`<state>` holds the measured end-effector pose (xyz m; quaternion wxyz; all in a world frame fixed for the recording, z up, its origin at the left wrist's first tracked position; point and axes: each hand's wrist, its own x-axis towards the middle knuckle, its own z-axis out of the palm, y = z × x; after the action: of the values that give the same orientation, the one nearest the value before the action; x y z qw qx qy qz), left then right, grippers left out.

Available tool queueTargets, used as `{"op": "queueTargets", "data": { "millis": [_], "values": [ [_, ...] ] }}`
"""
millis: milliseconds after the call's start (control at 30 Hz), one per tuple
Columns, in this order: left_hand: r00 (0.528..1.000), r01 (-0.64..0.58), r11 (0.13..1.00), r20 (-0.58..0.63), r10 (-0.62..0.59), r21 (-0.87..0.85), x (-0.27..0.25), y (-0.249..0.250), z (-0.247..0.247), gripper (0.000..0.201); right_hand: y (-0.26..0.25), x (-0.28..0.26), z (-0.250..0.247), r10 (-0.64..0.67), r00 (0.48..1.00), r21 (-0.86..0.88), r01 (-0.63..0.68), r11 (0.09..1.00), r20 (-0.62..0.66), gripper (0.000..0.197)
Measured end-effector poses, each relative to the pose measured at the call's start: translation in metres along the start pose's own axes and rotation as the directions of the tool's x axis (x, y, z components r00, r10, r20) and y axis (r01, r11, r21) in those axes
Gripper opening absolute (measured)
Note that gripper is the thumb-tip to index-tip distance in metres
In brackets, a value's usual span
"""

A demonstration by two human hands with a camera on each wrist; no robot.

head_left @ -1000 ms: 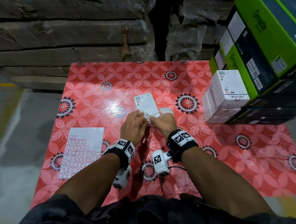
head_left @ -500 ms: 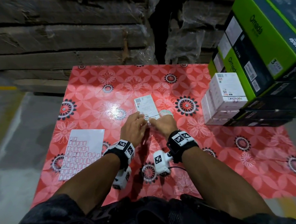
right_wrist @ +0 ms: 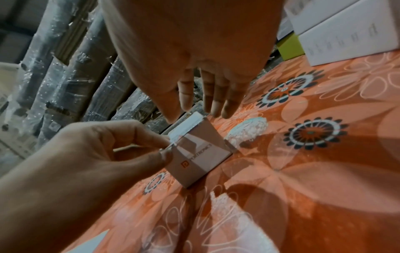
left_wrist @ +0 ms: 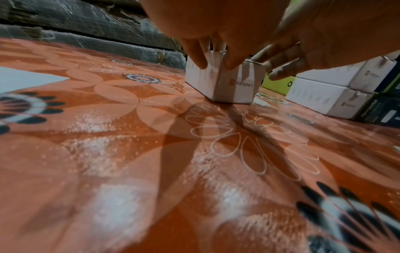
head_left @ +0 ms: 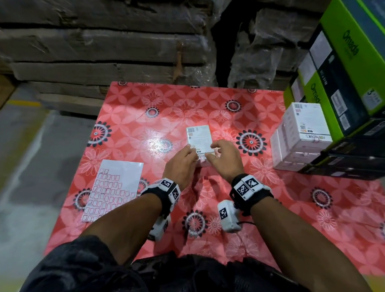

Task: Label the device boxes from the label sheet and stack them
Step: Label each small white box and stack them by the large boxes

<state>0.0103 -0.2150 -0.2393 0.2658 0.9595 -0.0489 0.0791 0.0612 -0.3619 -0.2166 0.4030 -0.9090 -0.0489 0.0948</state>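
Note:
A small white device box lies flat on the red flowered tablecloth in the middle of the head view. My left hand pinches its near left corner between thumb and forefinger, as the right wrist view shows. My right hand lies over the box's near end with straight fingers touching its top. The box's near face carries an orange logo. The label sheet, white with rows of red-edged labels, lies left of my left forearm. A stack of white device boxes stands at the right.
Large green and black cartons are stacked behind and beside the white boxes at the far right. Plastic-wrapped flat cartons form a wall behind the table. Grey floor lies to the left of the table's edge.
My right hand's fingers have stretched out over the top of the box. The left hand stays at the near corner, and the box has not shifted on the cloth.

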Motion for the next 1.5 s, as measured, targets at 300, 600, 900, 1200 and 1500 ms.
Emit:
{"op": "queueTargets", "data": {
  "millis": [300,600,900,1200,1500],
  "values": [
    [0.999,-0.012,1.000,-0.053,0.011,-0.012,0.001,-0.006,0.006,0.017,0.018,-0.003,0.012,-0.131,0.987,-0.161,0.144,0.976,0.087,0.026],
    [0.998,-0.011,0.999,-0.065,0.008,-0.034,0.002,-0.014,0.011,0.005,0.026,-0.003,0.018,-0.158,0.987,-0.097,0.161,0.982,0.038,0.025],
    [0.997,-0.021,0.998,-0.077,0.017,-0.053,0.000,-0.013,0.011,0.005,0.023,-0.003,0.025,-0.131,0.990,-0.038,0.129,0.991,-0.057,0.021],
    [0.998,-0.019,0.999,-0.061,0.016,-0.044,0.001,-0.015,0.012,0.006,0.032,-0.001,0.032,-0.149,0.988,-0.051,0.146,0.988,-0.045,0.017],
    [0.999,-0.002,0.999,-0.052,0.000,-0.044,0.002,-0.014,0.009,0.006,0.026,-0.006,0.033,-0.160,0.984,-0.089,0.153,0.984,-0.073,0.012]
  ]
}}
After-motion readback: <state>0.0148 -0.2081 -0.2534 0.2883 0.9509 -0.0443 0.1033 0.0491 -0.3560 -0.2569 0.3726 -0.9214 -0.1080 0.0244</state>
